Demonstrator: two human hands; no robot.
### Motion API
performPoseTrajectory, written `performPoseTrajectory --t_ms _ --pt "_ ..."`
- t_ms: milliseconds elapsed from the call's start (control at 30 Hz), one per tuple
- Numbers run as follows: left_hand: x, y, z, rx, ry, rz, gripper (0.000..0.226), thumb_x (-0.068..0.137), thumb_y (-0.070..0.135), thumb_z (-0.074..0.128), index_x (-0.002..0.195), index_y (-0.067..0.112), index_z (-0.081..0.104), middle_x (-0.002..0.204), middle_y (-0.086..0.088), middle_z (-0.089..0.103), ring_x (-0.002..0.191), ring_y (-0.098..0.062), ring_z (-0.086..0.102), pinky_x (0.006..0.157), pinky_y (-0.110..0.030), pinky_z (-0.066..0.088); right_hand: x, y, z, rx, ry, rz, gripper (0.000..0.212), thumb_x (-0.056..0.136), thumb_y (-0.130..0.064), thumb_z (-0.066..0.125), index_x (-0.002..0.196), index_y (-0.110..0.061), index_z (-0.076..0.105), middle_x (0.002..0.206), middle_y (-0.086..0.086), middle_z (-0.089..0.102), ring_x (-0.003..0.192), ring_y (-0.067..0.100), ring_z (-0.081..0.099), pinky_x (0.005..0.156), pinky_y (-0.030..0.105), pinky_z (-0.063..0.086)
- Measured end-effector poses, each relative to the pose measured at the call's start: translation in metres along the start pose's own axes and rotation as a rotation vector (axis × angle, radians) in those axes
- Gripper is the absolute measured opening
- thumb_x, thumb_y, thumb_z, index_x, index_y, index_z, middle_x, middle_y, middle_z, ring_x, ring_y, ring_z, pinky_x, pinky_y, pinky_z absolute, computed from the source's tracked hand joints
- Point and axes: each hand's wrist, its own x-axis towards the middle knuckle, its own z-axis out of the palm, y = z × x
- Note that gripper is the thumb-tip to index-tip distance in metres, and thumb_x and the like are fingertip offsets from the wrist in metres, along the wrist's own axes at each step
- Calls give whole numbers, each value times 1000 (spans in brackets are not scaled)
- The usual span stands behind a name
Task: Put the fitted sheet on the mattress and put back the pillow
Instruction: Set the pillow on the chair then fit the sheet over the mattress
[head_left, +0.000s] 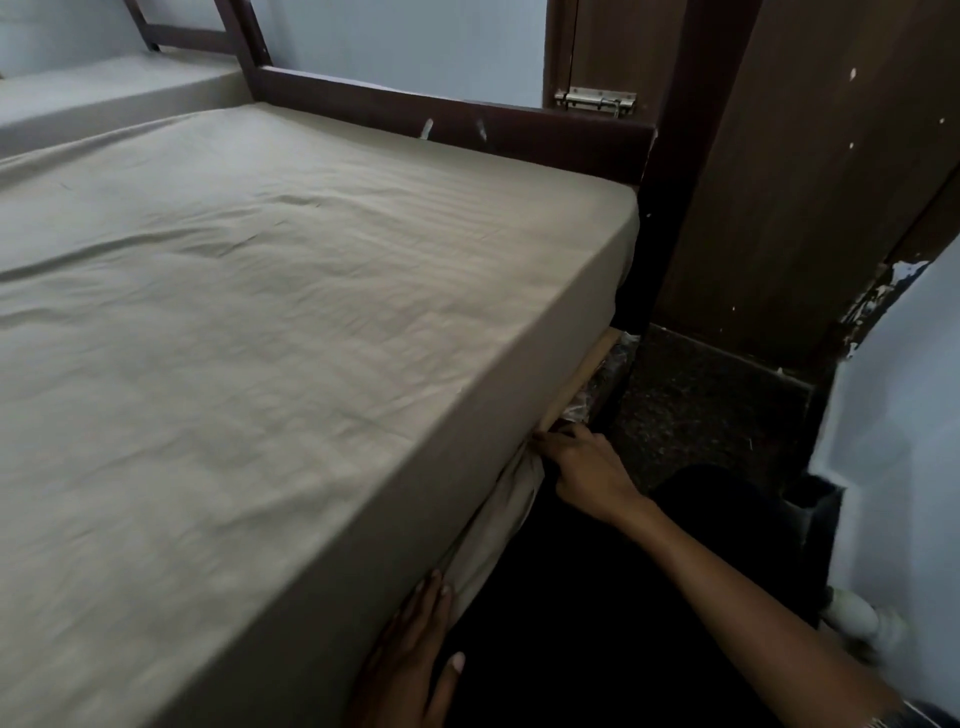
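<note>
Open floor (701, 415) strip between mattress (363, 519) side and wall (909, 415), door (779, 182) beyond.

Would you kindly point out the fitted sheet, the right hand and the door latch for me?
fitted sheet (270, 312): head view, on its flat top surface.
right hand (589, 473): head view, on the back of the hand.
door latch (596, 102): head view, on the middle of the metal bolt.

Fitted sheet (270, 322) on mattress; door (810, 171) right; second bed (104, 98) behind.
</note>
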Motion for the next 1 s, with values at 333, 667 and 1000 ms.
performPoseTrajectory --t_ms 333,667,1000 --pt "-3 9 -7 -119 -6 -123 60 79 36 46 135 17 39 139 -4 49 134 -4 28 104 -8 22 10 -13 0 -338 40 -149 43 73 -25 60 113 -36 66 122 -13 63 94 30 48 80 36 40" --pt "-7 2 -8 -304 -13 -119 61 86 42 43 143 28 32 149 33 4 137 11 12 108 -4 8 -4 -31 14 -158 7 1 67 77 -22 57 142 -17 40 145 3 41 127 41 30 103 40 38" --pt "-10 23 -22 -340 -1 -287 72 77 54 26 143 24 29 149 21 16 139 7 15 110 -6 6 -24 -38 27 -124 136 -219 73 41 -8 71 112 -23 69 117 -6 66 84 28 48 67 37 44"
